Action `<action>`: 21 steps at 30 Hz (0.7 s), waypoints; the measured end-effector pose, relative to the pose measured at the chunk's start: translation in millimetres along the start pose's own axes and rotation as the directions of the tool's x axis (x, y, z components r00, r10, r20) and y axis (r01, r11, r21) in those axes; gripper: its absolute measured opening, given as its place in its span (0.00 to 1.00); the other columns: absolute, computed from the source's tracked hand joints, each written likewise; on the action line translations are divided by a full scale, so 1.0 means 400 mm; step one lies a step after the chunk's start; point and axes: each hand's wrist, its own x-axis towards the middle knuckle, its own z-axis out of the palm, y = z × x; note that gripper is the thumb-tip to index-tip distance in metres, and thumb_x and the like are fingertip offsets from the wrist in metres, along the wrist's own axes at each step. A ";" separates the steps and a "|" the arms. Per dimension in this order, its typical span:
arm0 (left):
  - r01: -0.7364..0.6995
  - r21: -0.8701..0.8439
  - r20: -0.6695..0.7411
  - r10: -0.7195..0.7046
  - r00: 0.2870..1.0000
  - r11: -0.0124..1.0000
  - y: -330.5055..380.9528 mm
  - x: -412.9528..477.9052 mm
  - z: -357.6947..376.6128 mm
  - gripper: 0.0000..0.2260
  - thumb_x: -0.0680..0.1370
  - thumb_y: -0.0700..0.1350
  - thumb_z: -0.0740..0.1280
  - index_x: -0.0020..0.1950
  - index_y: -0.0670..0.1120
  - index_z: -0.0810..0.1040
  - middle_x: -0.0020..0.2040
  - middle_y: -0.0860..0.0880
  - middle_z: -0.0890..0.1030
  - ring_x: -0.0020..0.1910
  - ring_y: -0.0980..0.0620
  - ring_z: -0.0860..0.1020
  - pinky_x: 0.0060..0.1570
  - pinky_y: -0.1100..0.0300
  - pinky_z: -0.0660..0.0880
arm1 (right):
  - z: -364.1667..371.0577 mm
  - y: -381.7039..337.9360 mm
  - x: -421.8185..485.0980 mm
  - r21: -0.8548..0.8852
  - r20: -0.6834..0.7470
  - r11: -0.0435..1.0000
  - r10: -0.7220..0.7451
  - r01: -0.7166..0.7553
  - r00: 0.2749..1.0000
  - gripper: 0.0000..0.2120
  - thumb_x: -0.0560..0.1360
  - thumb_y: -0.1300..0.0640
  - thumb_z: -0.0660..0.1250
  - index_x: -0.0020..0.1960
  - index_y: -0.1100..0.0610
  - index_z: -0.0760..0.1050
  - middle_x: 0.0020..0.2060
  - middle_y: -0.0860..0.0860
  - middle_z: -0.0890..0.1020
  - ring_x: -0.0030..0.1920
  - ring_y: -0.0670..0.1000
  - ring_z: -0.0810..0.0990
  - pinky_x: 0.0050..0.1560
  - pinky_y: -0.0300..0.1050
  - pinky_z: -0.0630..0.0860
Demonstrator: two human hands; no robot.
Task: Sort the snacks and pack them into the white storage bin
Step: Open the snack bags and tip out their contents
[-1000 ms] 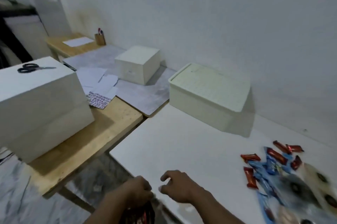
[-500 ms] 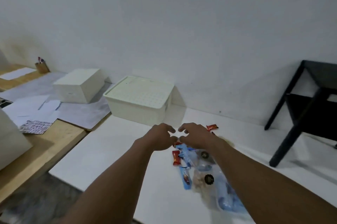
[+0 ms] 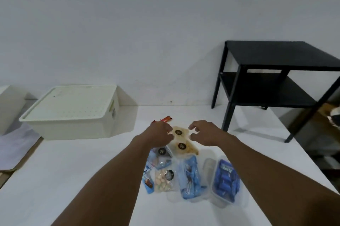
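A pile of snacks lies on the white table [image 3: 77, 170]: tan packets with black round labels [image 3: 181, 140], a clear packet of pale nuts [image 3: 162, 181], two clear tubs of blue-wrapped biscuits [image 3: 225, 179], a blue bar [image 3: 148, 182] and small red bars [image 3: 166, 119]. The white storage bin [image 3: 73, 113] stands lidded at the back left. My left hand [image 3: 159, 133] hovers over the pile's far left side, fingers curled down, touching a tan packet's edge. My right hand [image 3: 204, 132] hovers just right of that packet, fingers spread and bent, nothing in it.
A black two-shelf side table [image 3: 276, 71] stands at the back right beyond the white table's edge. A smaller white box [image 3: 9, 104] sits left of the bin on a grey mat [image 3: 14, 146]. The wall runs close behind.
The view has swung right and down onto the snack pile. Both hands reached forward over it, and since half a second ago they have moved apart over the tan packets.
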 end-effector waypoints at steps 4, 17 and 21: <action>0.003 -0.054 0.059 0.000 0.998 0.999 0.013 0.047 0.028 0.19 0.75 0.54 0.68 0.66 0.53 0.78 0.68 0.48 0.78 0.63 0.48 0.77 0.64 0.54 0.73 | -0.015 0.043 0.015 0.032 -0.026 0.998 0.059 -0.059 0.998 0.20 0.77 0.49 0.68 0.67 0.50 0.73 0.66 0.52 0.73 0.60 0.52 0.76 0.59 0.44 0.73; -0.047 -0.064 0.199 0.059 0.978 0.997 0.011 0.104 0.131 0.20 0.77 0.51 0.69 0.67 0.48 0.77 0.67 0.46 0.78 0.63 0.47 0.77 0.62 0.56 0.74 | 0.064 0.145 0.007 0.106 0.008 0.969 0.223 -0.222 0.975 0.19 0.74 0.49 0.70 0.65 0.50 0.75 0.65 0.52 0.75 0.62 0.52 0.76 0.59 0.43 0.71; -0.075 -0.054 0.249 0.086 0.965 0.996 0.046 0.124 0.183 0.19 0.77 0.51 0.68 0.68 0.49 0.78 0.70 0.45 0.75 0.65 0.46 0.75 0.65 0.54 0.72 | 0.078 0.219 -0.011 0.130 0.023 0.951 0.281 -0.282 0.959 0.20 0.75 0.48 0.70 0.65 0.50 0.75 0.64 0.53 0.76 0.61 0.52 0.76 0.56 0.39 0.68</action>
